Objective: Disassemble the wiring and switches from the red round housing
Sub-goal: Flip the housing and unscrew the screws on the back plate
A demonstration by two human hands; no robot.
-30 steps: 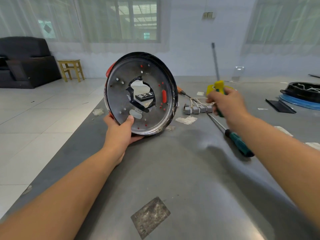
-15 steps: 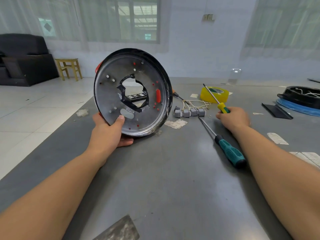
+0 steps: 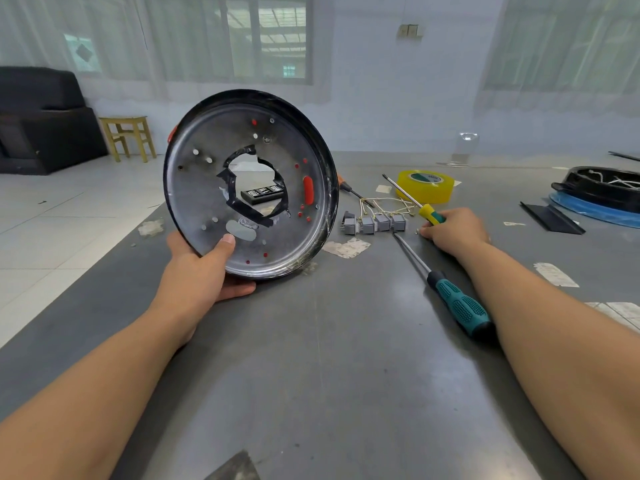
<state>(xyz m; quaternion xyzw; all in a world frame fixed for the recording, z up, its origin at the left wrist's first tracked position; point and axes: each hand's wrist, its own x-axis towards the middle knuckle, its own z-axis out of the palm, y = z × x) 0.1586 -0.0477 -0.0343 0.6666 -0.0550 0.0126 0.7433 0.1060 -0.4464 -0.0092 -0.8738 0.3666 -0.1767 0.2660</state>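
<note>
The right hand (image 3: 453, 230) has lowered the yellow screwdriver (image 3: 412, 199) beside the removed switches (image 3: 375, 223), still gripping it, while the left hand (image 3: 204, 268) grips the stripped housing (image 3: 249, 181)

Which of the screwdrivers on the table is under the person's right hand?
The yellow-handled screwdriver: the right hand rests over its handle end. The teal-handled screwdriver lies untouched nearer the camera, and the orange-handled one lies beside the housing.

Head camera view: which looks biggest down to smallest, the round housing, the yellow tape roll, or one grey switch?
1. Round housing, by far, though it sits nearest the camera.
2. Yellow tape roll.
3. One grey switch, smallest.
</note>
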